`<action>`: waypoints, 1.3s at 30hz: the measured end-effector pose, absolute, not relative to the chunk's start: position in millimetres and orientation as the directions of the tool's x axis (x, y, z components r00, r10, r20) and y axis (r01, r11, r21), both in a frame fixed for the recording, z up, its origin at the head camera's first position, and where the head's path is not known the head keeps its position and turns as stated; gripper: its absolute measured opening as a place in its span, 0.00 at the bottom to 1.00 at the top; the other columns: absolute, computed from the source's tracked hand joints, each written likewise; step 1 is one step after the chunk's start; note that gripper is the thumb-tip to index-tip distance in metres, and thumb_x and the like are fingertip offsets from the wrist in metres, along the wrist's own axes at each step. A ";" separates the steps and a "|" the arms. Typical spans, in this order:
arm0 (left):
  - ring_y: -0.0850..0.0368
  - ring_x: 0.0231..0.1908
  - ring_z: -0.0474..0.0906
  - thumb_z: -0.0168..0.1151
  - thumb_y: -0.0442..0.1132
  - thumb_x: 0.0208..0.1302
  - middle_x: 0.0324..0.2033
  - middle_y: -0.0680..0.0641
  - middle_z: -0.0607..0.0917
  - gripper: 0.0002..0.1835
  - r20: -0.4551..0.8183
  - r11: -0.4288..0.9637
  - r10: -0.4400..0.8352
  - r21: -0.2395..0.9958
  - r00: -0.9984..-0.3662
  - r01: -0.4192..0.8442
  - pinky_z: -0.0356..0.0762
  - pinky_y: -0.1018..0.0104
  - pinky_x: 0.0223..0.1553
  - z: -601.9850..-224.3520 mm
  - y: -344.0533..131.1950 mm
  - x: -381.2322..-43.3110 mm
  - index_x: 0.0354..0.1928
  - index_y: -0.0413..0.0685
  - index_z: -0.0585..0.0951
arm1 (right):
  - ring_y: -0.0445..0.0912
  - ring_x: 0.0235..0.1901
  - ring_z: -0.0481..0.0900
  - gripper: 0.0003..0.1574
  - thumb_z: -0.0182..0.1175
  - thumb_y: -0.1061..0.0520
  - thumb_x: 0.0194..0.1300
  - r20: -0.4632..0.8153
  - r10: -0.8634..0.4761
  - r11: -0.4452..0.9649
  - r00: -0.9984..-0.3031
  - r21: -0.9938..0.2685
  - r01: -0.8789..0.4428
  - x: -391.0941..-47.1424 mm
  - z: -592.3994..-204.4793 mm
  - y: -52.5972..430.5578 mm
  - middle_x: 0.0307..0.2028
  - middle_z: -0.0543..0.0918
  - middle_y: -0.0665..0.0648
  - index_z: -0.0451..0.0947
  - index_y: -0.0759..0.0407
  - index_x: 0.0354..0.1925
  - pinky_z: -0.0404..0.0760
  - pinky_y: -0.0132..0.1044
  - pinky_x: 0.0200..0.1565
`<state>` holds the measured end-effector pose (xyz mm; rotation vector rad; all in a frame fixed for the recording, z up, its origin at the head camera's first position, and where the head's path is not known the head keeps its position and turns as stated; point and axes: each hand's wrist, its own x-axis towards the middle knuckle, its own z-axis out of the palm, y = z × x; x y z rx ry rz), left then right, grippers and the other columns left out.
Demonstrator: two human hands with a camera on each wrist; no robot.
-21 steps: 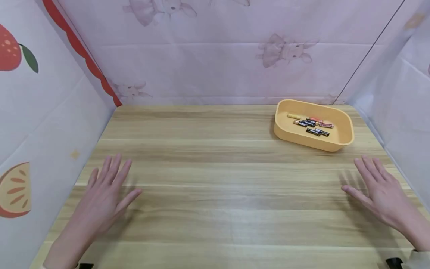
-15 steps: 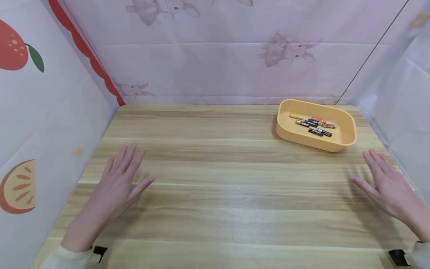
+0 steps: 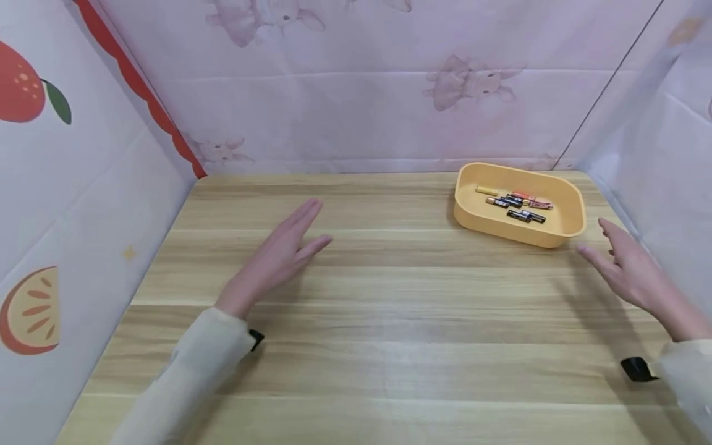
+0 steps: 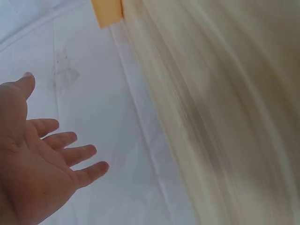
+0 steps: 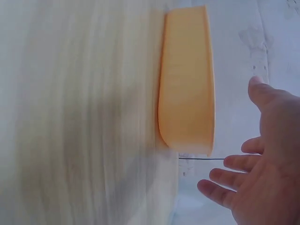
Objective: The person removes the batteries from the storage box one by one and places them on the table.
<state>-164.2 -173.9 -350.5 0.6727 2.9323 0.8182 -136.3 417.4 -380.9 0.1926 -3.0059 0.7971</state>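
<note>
A shallow yellow-orange tray (image 3: 500,228) stands at the back right of the table, with several small batteries (image 3: 520,201) lying loose inside it. Just to the right of the tray's near corner is my right hand (image 3: 634,266), raised above the table, fingers extended and holding nothing. My left hand (image 3: 272,259) hovers over the left-middle of the table, fingers straight and thumb apart, pointing toward the back. In the right wrist view the tray's outer wall (image 5: 187,84) appears beyond the fingers, apart from them. The left wrist view catches only a corner of the tray (image 4: 108,11) past the left palm.
The wood-grain table (image 3: 389,296) is bounded at the back by a pale cloth (image 3: 345,117) with rabbit prints. A left cloth (image 3: 83,204) carries fruit prints, and another pale cloth (image 3: 673,142) hangs close at the right.
My left hand has travelled right and toward the back, bringing more of its sleeve into view. My right hand has moved forward, nearer the tray, and turned onto its edge. The tray stays put.
</note>
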 end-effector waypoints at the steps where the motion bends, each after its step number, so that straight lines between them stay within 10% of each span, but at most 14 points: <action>1: 0.53 0.80 0.42 0.44 0.66 0.78 0.82 0.50 0.48 0.43 0.089 0.751 0.420 0.525 -0.903 0.401 0.45 0.50 0.77 -351.8 -165.6 -170.8 0.84 0.53 0.47 | 0.87 0.58 0.62 0.48 0.46 0.47 0.83 0.039 -0.105 0.852 -0.994 -0.511 -0.110 -139.4 -379.8 417.7 0.69 0.52 0.90 0.37 0.77 0.78 0.60 0.78 0.58; 8: 0.52 0.79 0.47 0.47 0.64 0.79 0.81 0.47 0.54 0.41 0.090 0.671 0.414 0.642 -0.906 0.371 0.46 0.53 0.77 -359.4 -106.1 -211.2 0.83 0.50 0.54 | 0.82 0.65 0.60 0.48 0.40 0.39 0.83 -0.041 -0.051 0.780 -0.998 -0.625 -0.014 -154.3 -379.5 419.4 0.73 0.56 0.82 0.38 0.67 0.82 0.61 0.76 0.59; 11: 0.50 0.78 0.53 0.50 0.60 0.80 0.79 0.45 0.59 0.39 0.098 0.640 0.410 0.678 -0.907 0.362 0.51 0.53 0.76 -364.3 -83.6 -226.0 0.82 0.49 0.56 | 0.76 0.68 0.61 0.49 0.40 0.36 0.82 -0.057 -0.022 0.759 -0.998 -0.651 0.021 -158.7 -383.4 420.7 0.74 0.58 0.79 0.40 0.65 0.82 0.72 0.49 0.63; 16: 0.47 0.72 0.65 0.53 0.55 0.80 0.77 0.44 0.65 0.37 0.079 0.565 0.397 0.764 -0.914 0.312 0.67 0.50 0.69 -371.7 -51.7 -245.1 0.82 0.50 0.57 | 0.33 0.48 0.76 0.49 0.42 0.39 0.83 -0.019 0.003 0.704 -1.000 -0.710 0.016 -167.6 -391.5 419.9 0.73 0.58 0.81 0.43 0.71 0.80 0.66 0.14 0.39; 24: 0.50 0.67 0.72 0.53 0.54 0.80 0.74 0.45 0.70 0.35 -0.017 0.562 0.347 0.804 -0.938 0.194 0.72 0.58 0.65 -382.7 8.3 -269.8 0.81 0.50 0.59 | 0.21 0.38 0.72 0.51 0.45 0.39 0.82 -0.035 0.062 0.623 -0.997 -0.780 0.066 -177.7 -400.7 422.1 0.72 0.61 0.78 0.41 0.73 0.80 0.70 0.15 0.40; 28: 0.50 0.66 0.74 0.51 0.53 0.81 0.74 0.44 0.70 0.34 -0.030 0.561 0.371 0.804 -0.928 0.198 0.73 0.60 0.64 -390.9 37.7 -274.2 0.81 0.47 0.59 | 0.24 0.37 0.76 0.47 0.49 0.46 0.82 -0.019 0.097 0.546 -0.995 -0.835 0.069 -180.0 -405.7 423.3 0.54 0.79 0.51 0.45 0.75 0.79 0.75 0.17 0.39; 32: 0.49 0.66 0.74 0.53 0.52 0.80 0.74 0.44 0.71 0.34 -0.038 0.546 0.365 0.818 -0.930 0.181 0.73 0.61 0.64 -396.7 60.3 -277.8 0.80 0.46 0.61 | 0.28 0.37 0.77 0.45 0.52 0.52 0.81 -0.011 0.090 0.469 -0.996 -0.882 0.052 -182.0 -410.0 421.8 0.39 0.77 0.30 0.45 0.76 0.78 0.77 0.20 0.38; 39: 0.51 0.66 0.74 0.55 0.50 0.80 0.72 0.45 0.73 0.32 -0.051 0.524 0.337 0.840 -0.940 0.143 0.72 0.61 0.65 -406.0 85.3 -285.6 0.78 0.46 0.65 | 0.23 0.43 0.76 0.46 0.56 0.56 0.79 0.003 0.074 0.453 -0.997 -0.891 0.032 -185.8 -416.4 418.1 0.48 0.75 0.34 0.44 0.74 0.79 0.78 0.20 0.42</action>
